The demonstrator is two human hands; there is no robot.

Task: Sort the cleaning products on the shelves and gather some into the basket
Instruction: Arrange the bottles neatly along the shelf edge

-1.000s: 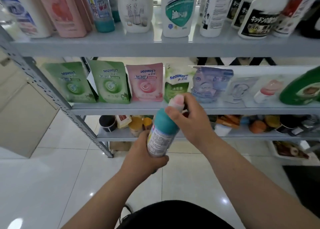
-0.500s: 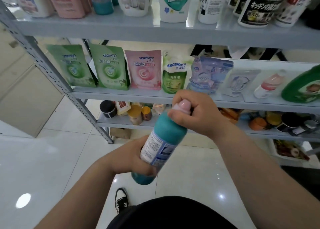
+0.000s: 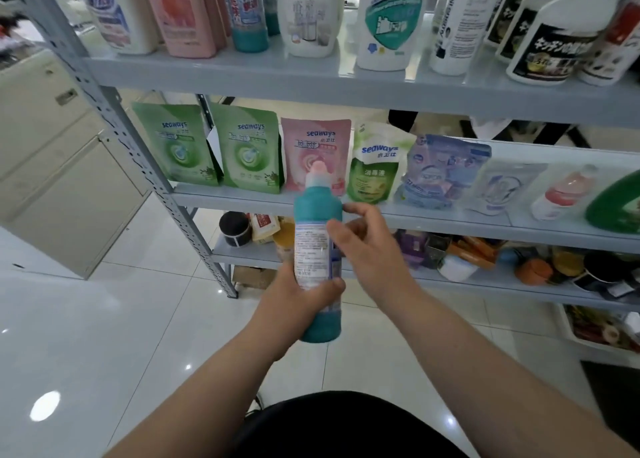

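Note:
I hold a teal bottle (image 3: 317,215) with a pink cap and a white label upright in front of the shelves. My left hand (image 3: 294,301) grips its lower half from the left. My right hand (image 3: 370,249) rests against the bottle's right side with the fingers loosely spread over the label. Behind it, the middle shelf (image 3: 433,213) carries green, pink and blue refill pouches (image 3: 249,149). The top shelf (image 3: 311,76) holds white, pink and blue bottles. No basket is in view.
The grey shelf upright (image 3: 138,152) slants down on the left. The lower shelf (image 3: 485,277) is crowded with jars and small items. A white tray (image 3: 595,333) sits on the floor at the right, and a beige cabinet (image 3: 59,180) stands on the left.
My right hand has let go of the pink cap and slid down to the bottle's side. The bottle has gone from tilted to upright, held by my left hand.

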